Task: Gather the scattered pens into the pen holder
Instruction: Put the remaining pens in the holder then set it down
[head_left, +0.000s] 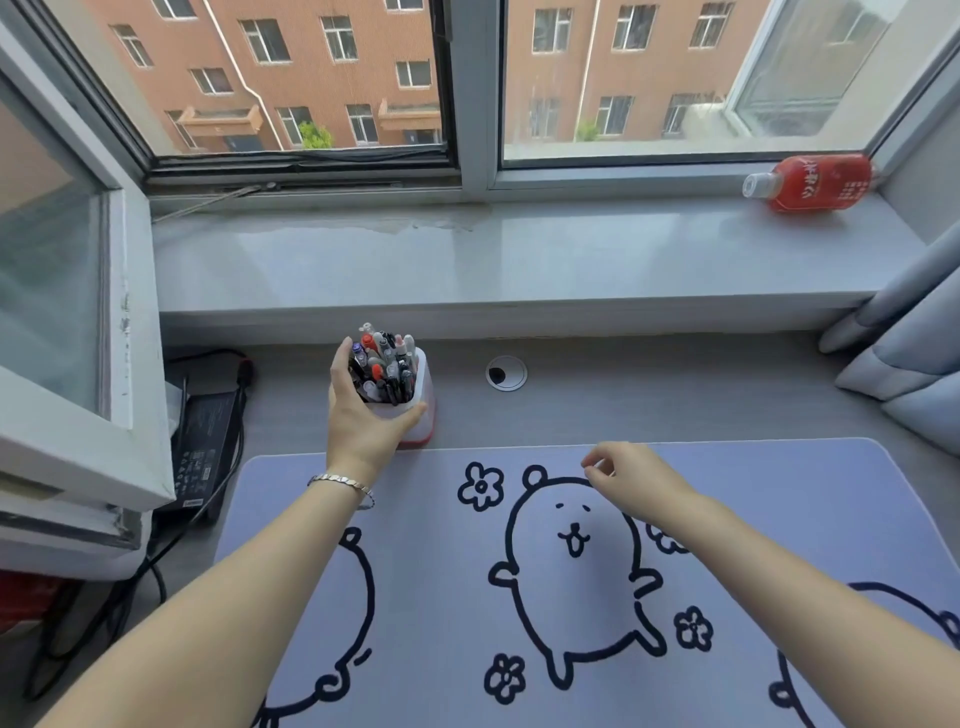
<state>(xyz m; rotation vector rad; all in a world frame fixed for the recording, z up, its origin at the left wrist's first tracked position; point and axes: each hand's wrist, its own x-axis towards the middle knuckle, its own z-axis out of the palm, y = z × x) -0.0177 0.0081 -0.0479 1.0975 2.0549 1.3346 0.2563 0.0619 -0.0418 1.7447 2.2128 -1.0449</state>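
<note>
A white pen holder with a red base stands on the grey desk just beyond the far left corner of the lilac mat. Several pens stand upright in it, with black, red and clear caps. My left hand wraps around the holder's left and front side, thumb on its front wall. My right hand hovers over the mat's far edge, to the right of the holder, fingers loosely curled and pinched together. I see nothing held in it. No loose pens show on the mat.
The lilac desk mat with cartoon drawings covers the near desk. A cable grommet sits right of the holder. A red bottle lies on the windowsill. A black power adapter and cables sit at left, a curtain at right.
</note>
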